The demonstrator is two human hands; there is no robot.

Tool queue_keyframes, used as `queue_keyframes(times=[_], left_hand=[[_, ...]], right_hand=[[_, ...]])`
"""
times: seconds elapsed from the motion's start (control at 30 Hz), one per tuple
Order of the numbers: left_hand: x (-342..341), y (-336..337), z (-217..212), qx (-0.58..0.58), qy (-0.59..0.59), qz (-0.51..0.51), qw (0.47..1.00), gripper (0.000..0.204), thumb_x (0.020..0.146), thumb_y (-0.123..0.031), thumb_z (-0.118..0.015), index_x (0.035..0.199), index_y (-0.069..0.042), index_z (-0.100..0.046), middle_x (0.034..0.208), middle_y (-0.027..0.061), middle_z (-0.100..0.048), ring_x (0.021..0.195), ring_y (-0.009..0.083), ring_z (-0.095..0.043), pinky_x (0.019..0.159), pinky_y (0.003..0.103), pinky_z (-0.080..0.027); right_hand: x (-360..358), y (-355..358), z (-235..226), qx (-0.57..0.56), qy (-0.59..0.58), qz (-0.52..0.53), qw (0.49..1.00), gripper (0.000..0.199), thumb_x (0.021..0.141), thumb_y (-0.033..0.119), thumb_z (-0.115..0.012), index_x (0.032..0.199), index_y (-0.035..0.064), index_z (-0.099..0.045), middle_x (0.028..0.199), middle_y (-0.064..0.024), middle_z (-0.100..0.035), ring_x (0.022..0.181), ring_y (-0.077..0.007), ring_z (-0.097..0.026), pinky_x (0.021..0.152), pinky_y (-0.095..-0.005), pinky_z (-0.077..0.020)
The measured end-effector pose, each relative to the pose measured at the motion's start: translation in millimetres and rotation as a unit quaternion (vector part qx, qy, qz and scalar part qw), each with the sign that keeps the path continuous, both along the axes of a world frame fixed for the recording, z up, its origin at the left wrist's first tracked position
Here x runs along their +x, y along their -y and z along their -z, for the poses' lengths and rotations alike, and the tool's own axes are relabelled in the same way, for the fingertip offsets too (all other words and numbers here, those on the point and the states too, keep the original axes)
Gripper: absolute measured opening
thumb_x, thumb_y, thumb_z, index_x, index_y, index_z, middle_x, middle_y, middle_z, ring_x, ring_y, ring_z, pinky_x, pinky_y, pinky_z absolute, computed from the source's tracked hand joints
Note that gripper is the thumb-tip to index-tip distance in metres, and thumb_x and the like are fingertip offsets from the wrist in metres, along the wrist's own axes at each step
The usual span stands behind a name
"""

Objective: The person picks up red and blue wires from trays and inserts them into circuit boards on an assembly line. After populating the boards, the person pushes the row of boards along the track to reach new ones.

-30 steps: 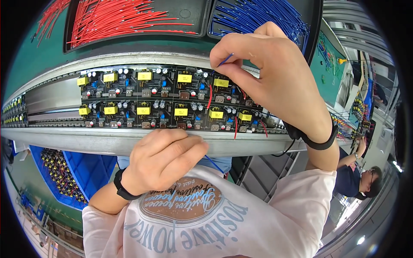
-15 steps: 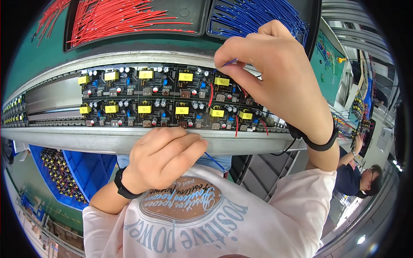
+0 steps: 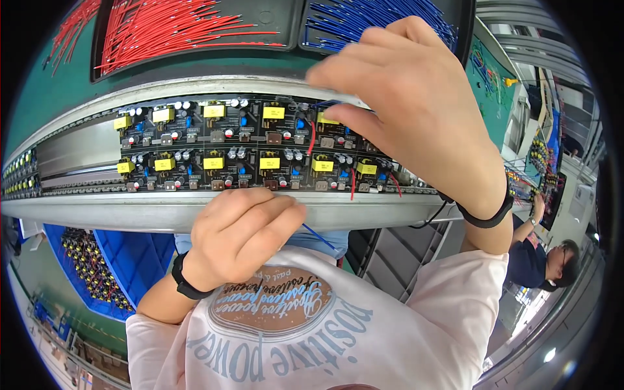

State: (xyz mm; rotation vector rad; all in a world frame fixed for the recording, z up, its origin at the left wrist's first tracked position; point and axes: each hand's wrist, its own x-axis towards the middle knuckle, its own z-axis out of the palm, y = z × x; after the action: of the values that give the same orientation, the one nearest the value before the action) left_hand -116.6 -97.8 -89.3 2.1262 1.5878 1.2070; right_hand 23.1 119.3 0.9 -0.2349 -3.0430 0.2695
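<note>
My left hand (image 3: 244, 237) is closed at the near rail, with a blue wire (image 3: 320, 237) sticking out from its fingers toward my shirt. Over the right end of the circuit boards (image 3: 214, 133), my right hand (image 3: 409, 91) has its thumb and forefinger spread apart. Just beyond the thumb tip, a short blue wire (image 3: 325, 103) lies at the board's far edge, beside a yellow transformer. Red wires (image 3: 312, 138) rise from several boards on the right. My right hand hides part of the boards beneath it.
Behind the far rail, one black tray holds red wires (image 3: 162, 32) and another holds blue wires (image 3: 383, 23). A metal rail (image 3: 130, 211) runs along the near side. Blue bins with finished-looking boards (image 3: 94, 266) stand below left. Another person (image 3: 546, 263) is at the right.
My right thumb and forefinger have parted from their pinch on the blue wire, which stays at the board. The boards have shifted slightly left. My left hand still holds its wire.
</note>
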Motion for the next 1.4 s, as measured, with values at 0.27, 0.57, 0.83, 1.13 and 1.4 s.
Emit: queue_keyframes(times=[0.27,0.57,0.83,1.13,1.4], left_hand=[[-7.3,-0.1,-5.5,0.057,0.005,-0.006,0.998,0.033,0.074,-0.007,-0.082,0.106,-0.005,-0.075,0.095,0.0050,-0.073,0.080,0.0217,-0.067,0.062,0.031,-0.051],[34.8,8.0,-26.8,-0.077,0.231,0.095,0.965,0.026,0.074,-0.001,-0.084,0.097,-0.006,-0.076,0.086,0.0070,-0.073,0.072,0.0252,-0.066,0.064,0.033,-0.052],[40.2,12.9,-37.5,-0.127,0.260,0.127,0.949,0.018,0.080,-0.004,-0.085,0.095,-0.005,-0.077,0.082,0.0060,-0.074,0.071,0.0233,-0.067,0.063,0.033,-0.052],[36.1,5.9,-39.4,-0.095,0.126,0.045,0.986,0.022,0.079,-0.006,-0.085,0.098,-0.004,-0.076,0.084,0.0061,-0.072,0.071,0.0243,-0.065,0.063,0.034,-0.050],[34.1,-30.4,-41.0,-0.038,-0.126,-0.143,0.981,0.026,0.075,-0.009,-0.083,0.100,-0.006,-0.074,0.087,0.0044,-0.060,0.076,0.0237,-0.058,0.066,0.036,-0.047]], right_hand=[[46.7,30.1,-45.9,-0.070,-0.099,0.055,0.991,0.023,0.077,0.008,-0.082,0.099,0.0046,-0.077,0.095,-0.0048,-0.075,0.083,-0.0223,-0.070,0.074,-0.0358,-0.0539],[99.5,122.0,17.3,-0.359,-0.199,0.061,0.910,0.025,0.078,0.003,-0.084,0.103,-0.0003,-0.079,0.087,-0.0098,-0.074,0.071,-0.0224,-0.071,0.059,-0.0308,-0.0560],[113.1,145.6,30.3,-0.411,-0.271,0.132,0.860,0.026,0.077,0.001,-0.085,0.102,-0.0005,-0.079,0.086,-0.0109,-0.075,0.069,-0.0242,-0.070,0.059,-0.0311,-0.0555],[124.3,127.6,26.0,-0.253,-0.317,0.181,0.896,0.029,0.072,-0.004,-0.084,0.100,0.0013,-0.080,0.087,-0.0096,-0.072,0.072,-0.0219,-0.066,0.063,-0.0309,-0.0502],[98.1,85.2,-1.7,0.025,-0.247,0.274,0.929,0.028,0.066,0.001,-0.085,0.092,0.0096,-0.082,0.107,-0.0083,-0.067,0.104,-0.0249,-0.061,0.088,-0.0375,-0.0449]])
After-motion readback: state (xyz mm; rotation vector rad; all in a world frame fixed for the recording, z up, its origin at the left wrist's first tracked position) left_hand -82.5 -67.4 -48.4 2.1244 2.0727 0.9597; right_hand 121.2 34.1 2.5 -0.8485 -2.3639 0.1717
